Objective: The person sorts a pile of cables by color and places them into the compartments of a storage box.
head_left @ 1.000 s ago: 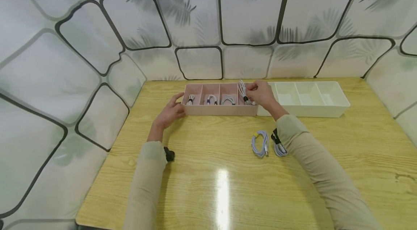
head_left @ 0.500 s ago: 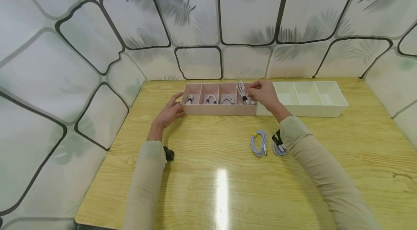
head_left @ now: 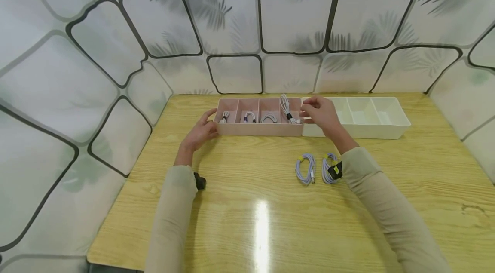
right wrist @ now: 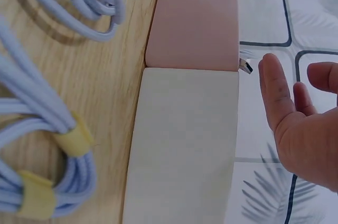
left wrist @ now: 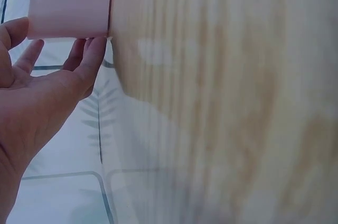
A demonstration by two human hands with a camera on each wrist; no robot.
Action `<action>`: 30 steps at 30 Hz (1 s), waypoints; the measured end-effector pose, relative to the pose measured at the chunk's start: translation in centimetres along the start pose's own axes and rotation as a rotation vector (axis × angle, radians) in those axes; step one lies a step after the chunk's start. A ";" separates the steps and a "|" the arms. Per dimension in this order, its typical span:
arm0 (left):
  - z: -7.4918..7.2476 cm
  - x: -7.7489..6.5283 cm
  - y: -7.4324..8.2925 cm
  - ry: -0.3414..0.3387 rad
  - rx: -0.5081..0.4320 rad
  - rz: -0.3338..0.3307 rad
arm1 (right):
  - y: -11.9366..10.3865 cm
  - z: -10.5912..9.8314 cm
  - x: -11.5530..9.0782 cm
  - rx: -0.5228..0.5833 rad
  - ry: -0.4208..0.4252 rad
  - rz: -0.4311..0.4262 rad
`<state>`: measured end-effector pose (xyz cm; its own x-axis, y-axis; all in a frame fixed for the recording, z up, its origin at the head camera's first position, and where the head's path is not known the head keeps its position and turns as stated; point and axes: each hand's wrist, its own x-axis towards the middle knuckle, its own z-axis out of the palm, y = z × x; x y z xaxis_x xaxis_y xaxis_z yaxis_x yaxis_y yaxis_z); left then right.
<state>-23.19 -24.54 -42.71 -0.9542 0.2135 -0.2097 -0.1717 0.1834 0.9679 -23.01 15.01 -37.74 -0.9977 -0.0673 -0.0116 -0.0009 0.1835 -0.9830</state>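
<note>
A pink divided box [head_left: 259, 130] stands against the wall on the wooden table. My left hand [head_left: 200, 132] rests its fingertips against the box's left end; the left wrist view shows the extended fingers [left wrist: 94, 57] touching that end. A coiled white cable [head_left: 285, 104] with a black tie leans in the rightmost pink compartment, its upper loops above the rim. Its metal plug [right wrist: 245, 66] pokes over the edge in the right wrist view. Just right of this cable, my right hand [head_left: 326, 116] hovers with loose fingers over the white divided box [head_left: 359, 132], holding nothing.
Other pink compartments hold a small cable bundle [head_left: 224, 117], a looped cable [head_left: 250, 115] and a coiled cable [head_left: 269, 117]. Two lavender cable coils with yellow ties, a left coil [head_left: 299, 172] and a right coil [head_left: 325, 173], lie before the boxes. A patterned wall [head_left: 236, 28] rises behind.
My right hand has let go of the white cable and moved rightward, away from it. The cable stays leaning in its compartment. The left hand keeps its place at the box's end.
</note>
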 end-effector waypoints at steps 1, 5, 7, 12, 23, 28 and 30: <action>0.0 0.1 0.0 0.005 0.006 -0.001 | 0.1 -0.2 -0.2 0.007 -0.001 0.007; 0.2 0.4 0.3 0.025 0.029 -0.005 | 0.4 -1.0 -1.3 0.025 -0.007 0.019; 0.3 0.5 0.4 0.034 0.037 -0.007 | 0.6 -1.4 -1.7 0.033 -0.015 0.017; 0.5 -0.2 1.3 0.043 0.047 -0.041 | 1.1 -2.1 -2.6 0.062 -0.053 -0.001; 0.7 -0.1 0.8 0.102 0.122 -0.060 | 2.0 -3.3 -5.1 0.052 -0.068 0.003; 0.7 -0.2 0.6 0.076 0.132 -0.042 | 2.4 -4.3 -5.6 0.066 -0.067 0.011; 0.5 -0.3 0.5 0.069 0.146 -0.034 | 2.6 -4.7 -5.7 0.078 -0.068 0.009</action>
<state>-22.88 -23.99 -42.21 -0.9639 0.1390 -0.2273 -0.1717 0.3283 0.9288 -17.67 20.44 -39.39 -0.9907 -0.1328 -0.0300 0.0157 0.1078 -0.9941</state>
